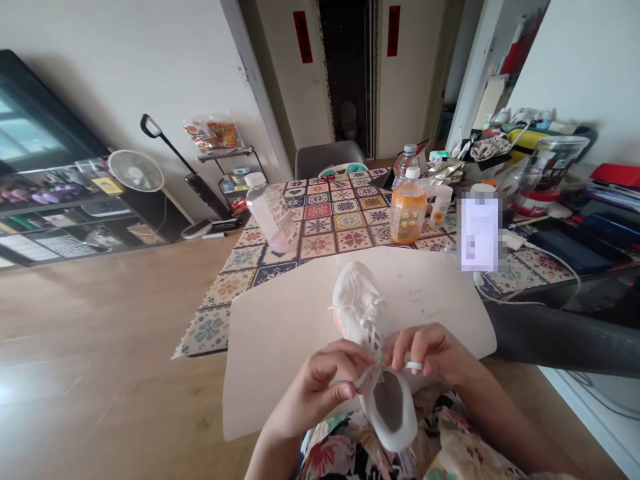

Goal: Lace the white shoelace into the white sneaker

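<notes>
Where a patterned cloth (325, 227) runs under a stiff, curved pale sheet (285, 340), a white knit sneaker (357, 300) sits over the sheet, its padded collar near; left hand (320, 385) and right hand (430, 353) each pinch a flat lace (367, 375) between fingertips.

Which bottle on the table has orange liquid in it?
The white-capped bottle right of centre, filled with orange liquid and standing in front of a clear bottle. The other clear bottle, at the table's left, shows no orange.

Handwriting (414, 300) on the white sheet (300, 347) under the shoe (357, 300) unreadable
</notes>
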A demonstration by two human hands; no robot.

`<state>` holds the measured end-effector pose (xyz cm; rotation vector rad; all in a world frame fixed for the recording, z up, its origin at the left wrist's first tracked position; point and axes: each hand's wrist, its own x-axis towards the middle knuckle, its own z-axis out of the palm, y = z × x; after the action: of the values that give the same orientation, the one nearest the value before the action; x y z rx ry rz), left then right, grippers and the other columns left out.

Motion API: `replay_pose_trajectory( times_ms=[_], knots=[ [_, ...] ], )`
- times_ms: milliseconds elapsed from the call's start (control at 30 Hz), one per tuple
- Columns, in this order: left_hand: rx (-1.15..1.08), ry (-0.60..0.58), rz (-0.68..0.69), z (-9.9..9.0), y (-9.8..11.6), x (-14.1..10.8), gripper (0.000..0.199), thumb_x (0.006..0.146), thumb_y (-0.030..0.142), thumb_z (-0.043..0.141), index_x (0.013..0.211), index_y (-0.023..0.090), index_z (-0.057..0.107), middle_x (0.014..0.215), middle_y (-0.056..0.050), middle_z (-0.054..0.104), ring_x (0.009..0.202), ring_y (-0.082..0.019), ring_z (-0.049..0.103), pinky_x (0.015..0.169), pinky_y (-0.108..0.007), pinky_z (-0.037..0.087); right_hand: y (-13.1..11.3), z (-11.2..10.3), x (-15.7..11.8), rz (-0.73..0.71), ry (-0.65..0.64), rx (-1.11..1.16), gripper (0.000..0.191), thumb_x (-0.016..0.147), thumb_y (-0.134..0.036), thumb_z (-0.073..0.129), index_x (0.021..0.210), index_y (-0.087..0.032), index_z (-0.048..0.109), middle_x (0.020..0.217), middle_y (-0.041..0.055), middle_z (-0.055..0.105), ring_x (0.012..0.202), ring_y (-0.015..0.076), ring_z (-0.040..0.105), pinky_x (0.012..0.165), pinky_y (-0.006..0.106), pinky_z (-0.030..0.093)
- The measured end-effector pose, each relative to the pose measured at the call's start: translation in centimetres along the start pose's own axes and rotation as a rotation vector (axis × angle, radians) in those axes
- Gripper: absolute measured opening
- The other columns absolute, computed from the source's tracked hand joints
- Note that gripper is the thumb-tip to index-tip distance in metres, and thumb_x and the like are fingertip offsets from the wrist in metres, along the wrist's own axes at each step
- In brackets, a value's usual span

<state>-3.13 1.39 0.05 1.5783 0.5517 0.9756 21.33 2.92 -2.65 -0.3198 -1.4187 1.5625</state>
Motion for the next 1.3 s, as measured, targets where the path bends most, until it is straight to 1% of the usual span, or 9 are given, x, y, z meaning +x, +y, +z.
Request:
replay_pose_trajectory(
  times_ms=[100,200,433,633,733,900,1033,1200,1300],
  knots=[
    [-0.122,0.055,0.064,1.5,-0.8,0.7,0.029,0.087,0.045,0.07,0.073,0.019,0.072,0.083,-0.007,0.071,0.081,-0.02,0.066,0.076,-0.03,0.05,0.8,1.4,0.3,-0.044,0.065,0.05,0.02,0.081,-0.042,0.08,0.076,-0.023,0.075,0.078,0.0009,0.074,0.076,0.0169,0.069,0.083,0.037,0.054],
    [-0.102,0.173,0.077,2.3,-1.4,1.3,0.027,0.086,0.043,0.073,0.073,0.019,0.074,0.073,-0.006,0.068,0.072,-0.018,0.064,0.07,-0.029,0.051,0.8,2.3,0.4,-0.035,0.109,0.037,0.009,0.084,-0.034,0.079,0.087,-0.026,0.078,0.08,-0.0005,0.07,0.07,0.0132,0.068,0.068,0.027,0.055],
    [-0.029,0.202,0.108,2.7,-1.4,1.8,0.019,0.083,0.035,0.077,0.072,0.02,0.079,0.073,-0.005,0.066,0.069,-0.015,0.066,0.066,-0.025,0.055,-0.1,3.6,0.3,-0.048,0.238,-0.435,0.018,0.091,-0.037,0.071,0.084,-0.021,0.076,0.075,-0.0001,0.063,0.07,0.0125,0.061,0.065,0.022,0.05],
    [-0.223,0.29,-0.041,3.3,-1.7,2.0,0.031,0.068,0.036,0.089,0.091,0.02,0.076,0.072,0.0,0.067,0.058,-0.011,0.063,0.058,-0.02,0.054,-1.1,4.0,0.0,0.016,0.208,-0.608,0.013,0.093,-0.031,0.067,0.085,-0.02,0.065,0.081,0.0007,0.066,0.074,0.0137,0.061,0.069,0.022,0.048],
    [-0.133,0.335,0.034,3.4,-1.8,2.1,0.018,0.07,0.031,0.088,0.077,0.019,0.077,0.07,0.0,0.065,0.061,-0.009,0.062,0.059,-0.017,0.052,-1.7,4.1,0.0,-0.007,0.132,-0.669,0.007,0.091,-0.028,0.067,0.093,-0.022,0.065,0.084,0.0009,0.066,0.076,0.0142,0.06,0.071,0.023,0.047],
    [0.0,0.404,0.146,3.7,-1.8,1.9,0.016,0.074,0.028,0.085,0.071,0.018,0.072,0.07,0.0,0.064,0.065,-0.01,0.062,0.059,-0.016,0.05,-1.7,4.4,0.0,-0.087,0.179,-0.75,0.009,0.097,-0.027,0.059,0.09,-0.022,0.062,0.081,0.0008,0.065,0.074,0.0139,0.059,0.069,0.022,0.047],
    [0.02,0.373,0.091,3.6,-1.8,1.5,0.022,0.078,0.032,0.082,0.07,0.017,0.067,0.07,-0.001,0.066,0.064,-0.012,0.062,0.062,-0.021,0.051,-1.2,4.5,-0.2,-0.116,0.199,-0.777,0.011,0.099,-0.023,0.054,0.091,-0.022,0.061,0.079,-0.0003,0.065,0.072,0.0128,0.061,0.069,0.02,0.048],
    [0.191,0.381,0.026,3.2,-1.6,1.2,0.023,0.075,0.028,0.083,0.067,0.017,0.065,0.066,0.0,0.063,0.063,-0.012,0.058,0.066,-0.022,0.048,-0.1,4.5,-0.5,-0.122,0.359,-0.745,0.007,0.096,-0.019,0.056,0.091,-0.023,0.06,0.075,-0.0028,0.064,0.062,0.0104,0.061,0.057,0.016,0.049],
    [0.213,0.378,-0.023,3.1,-1.4,1.2,0.023,0.075,0.029,0.082,0.067,0.016,0.064,0.066,0.001,0.061,0.064,-0.013,0.057,0.066,-0.023,0.047,-0.4,4.4,-0.7,-0.125,0.325,-0.815,0.011,0.094,-0.016,0.058,0.101,-0.024,0.061,0.083,-0.0012,0.067,0.071,0.0119,0.064,0.066,0.019,0.052]
  ],
)
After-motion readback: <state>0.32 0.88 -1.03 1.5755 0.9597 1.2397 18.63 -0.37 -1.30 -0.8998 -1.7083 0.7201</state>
